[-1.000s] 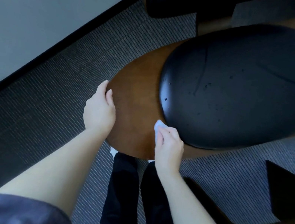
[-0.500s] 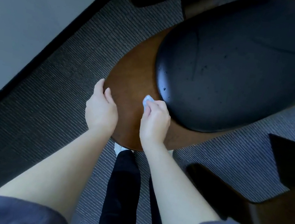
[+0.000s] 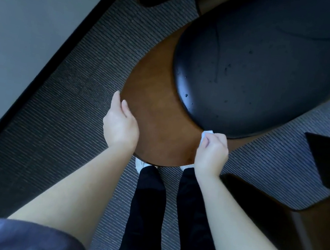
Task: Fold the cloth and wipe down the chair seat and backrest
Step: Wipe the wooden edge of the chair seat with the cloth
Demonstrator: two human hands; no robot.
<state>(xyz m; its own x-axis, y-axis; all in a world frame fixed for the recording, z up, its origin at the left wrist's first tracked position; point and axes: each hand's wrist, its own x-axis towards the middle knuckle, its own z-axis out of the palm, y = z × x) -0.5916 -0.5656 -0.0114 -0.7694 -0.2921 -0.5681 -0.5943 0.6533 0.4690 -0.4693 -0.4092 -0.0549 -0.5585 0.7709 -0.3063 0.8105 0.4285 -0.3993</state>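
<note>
Your right hand [image 3: 212, 150] grips the small folded cloth [image 3: 205, 135], which shows just beyond its knuckles at the edge of the black cushion [image 3: 268, 65]; with your left hand [image 3: 121, 127] clasping the wooden rim [image 3: 136, 80] as brace, press flat and follow that seam.

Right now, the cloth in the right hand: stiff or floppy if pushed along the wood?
Probably floppy: the cloth is bunched small inside the right hand, only a pale corner showing. Likely very light, since that hand alone holds it. Pushed along the brown wood panel it would probably crumple unless pressed flat; its texture is too small to judge.
</note>
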